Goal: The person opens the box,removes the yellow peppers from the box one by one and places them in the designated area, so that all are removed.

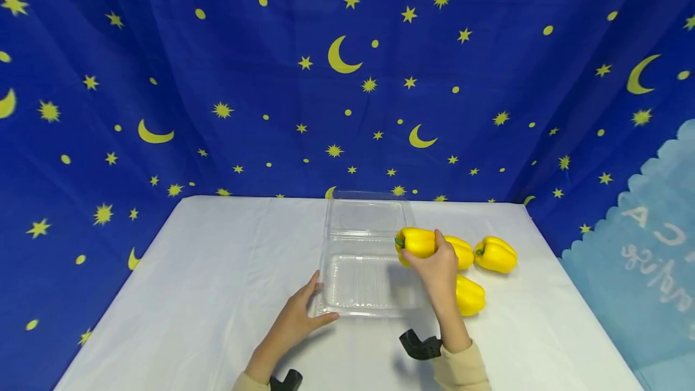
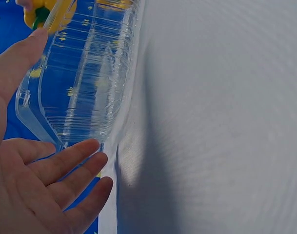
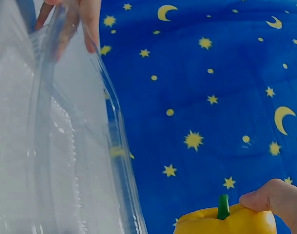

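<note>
My right hand (image 1: pixel 440 267) grips a yellow bell pepper (image 1: pixel 415 241) with a green stem, above the right side of a clear plastic clamshell container (image 1: pixel 374 314). In the right wrist view, the thumb presses beside the stem of that pepper (image 3: pixel 224 225). The container's lid (image 1: pixel 369 201) lies folded back, away from me. At the near left corner is my left hand (image 1: pixel 293 321), thumb and fingers spread around the corner. The left wrist view shows its fingers (image 2: pixel 75 170) fairly straight, close against the container wall (image 2: pixel 85 97).
Several more yellow bell peppers sit right of the container: one partly behind my right hand (image 1: pixel 461 252), a pepper farther right (image 1: pixel 496 254), and a nearer pepper (image 1: pixel 470 295). White cloth covers the table (image 1: pixel 233 270). A blue star-patterned curtain (image 1: pixel 271 77) stands behind.
</note>
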A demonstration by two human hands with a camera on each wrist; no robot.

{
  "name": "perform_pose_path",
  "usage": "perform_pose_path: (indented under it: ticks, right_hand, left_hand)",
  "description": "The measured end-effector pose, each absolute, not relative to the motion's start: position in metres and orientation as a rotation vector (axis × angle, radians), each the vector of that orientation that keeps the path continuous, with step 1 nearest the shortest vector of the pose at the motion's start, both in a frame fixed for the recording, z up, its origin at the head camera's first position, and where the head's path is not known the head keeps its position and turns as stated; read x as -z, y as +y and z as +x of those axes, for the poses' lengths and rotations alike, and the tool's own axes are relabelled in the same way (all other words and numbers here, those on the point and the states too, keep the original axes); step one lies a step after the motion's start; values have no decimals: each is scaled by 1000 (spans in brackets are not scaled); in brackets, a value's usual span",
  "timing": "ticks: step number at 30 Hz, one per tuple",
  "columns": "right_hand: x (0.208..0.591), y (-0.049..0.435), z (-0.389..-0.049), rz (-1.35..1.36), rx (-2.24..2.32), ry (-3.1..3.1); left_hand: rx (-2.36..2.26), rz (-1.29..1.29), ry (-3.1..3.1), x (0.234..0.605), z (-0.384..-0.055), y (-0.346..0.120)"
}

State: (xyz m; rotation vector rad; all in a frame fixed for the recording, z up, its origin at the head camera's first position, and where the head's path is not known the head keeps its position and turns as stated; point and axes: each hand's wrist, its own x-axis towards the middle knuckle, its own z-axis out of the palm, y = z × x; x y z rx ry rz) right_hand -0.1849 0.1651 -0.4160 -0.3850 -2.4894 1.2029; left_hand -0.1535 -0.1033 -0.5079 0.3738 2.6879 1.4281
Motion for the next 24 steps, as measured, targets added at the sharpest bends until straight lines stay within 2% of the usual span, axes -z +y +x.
perform_pose_path:
  ticks: [24]
  right_hand:
    - [405, 231, -170, -587, -1259, -2429]
  left_hand:
    - [-1416, 349, 2656, 506, -153, -102]
